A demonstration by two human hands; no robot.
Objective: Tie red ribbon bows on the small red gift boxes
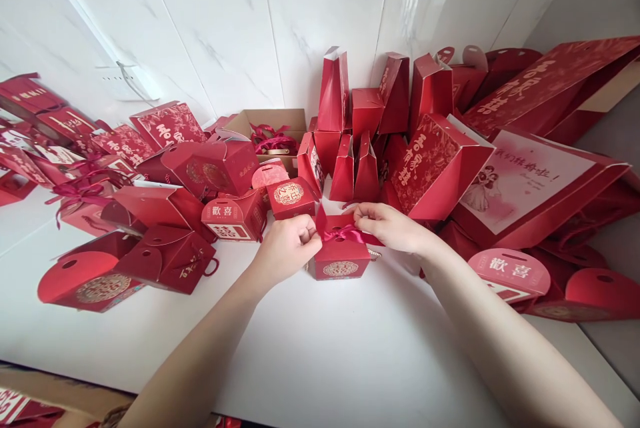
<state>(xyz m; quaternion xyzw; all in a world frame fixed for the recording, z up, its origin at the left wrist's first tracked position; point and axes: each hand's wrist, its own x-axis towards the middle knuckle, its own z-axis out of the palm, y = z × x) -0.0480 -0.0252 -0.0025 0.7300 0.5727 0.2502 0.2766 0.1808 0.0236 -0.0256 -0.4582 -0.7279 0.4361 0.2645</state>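
Note:
A small red gift box (341, 261) with a round gold emblem stands upright on the white table in front of me. Across its top lies a dark pink satin ribbon (345, 233), looped into a bow. My left hand (293, 241) is closed at the box's left side, fingertips pinched by the ribbon. On the other side my right hand (383, 223) pinches the ribbon near the box's upper right corner. A bit of gold trim (374, 254) shows beside the box, below my right hand.
Behind stands a cardboard box (274, 119) holding ribbons. Red gift boxes crowd the left, among them a double-happiness box (235, 217). Large red boxes (440, 161) lean at the right. A tiled wall (215, 21) closes off the back; the white table (320, 355) extends toward me.

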